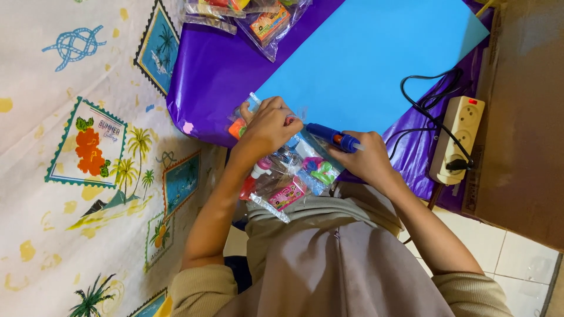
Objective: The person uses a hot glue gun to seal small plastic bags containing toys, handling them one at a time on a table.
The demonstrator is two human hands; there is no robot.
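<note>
A clear toy packet (282, 176) is pressed down at the near edge of the blue sheet (376, 53) by the closed left hand (269, 124). A blue glue gun (331, 136) is gripped beside it by the right hand (367, 158).

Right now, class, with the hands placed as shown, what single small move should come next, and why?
Probably bring the blue glue gun in the right hand down to the clear toy packet. The left hand already pins the packet's top edge at the blue card, and the gun's nozzle points toward it, apart from it.
</note>
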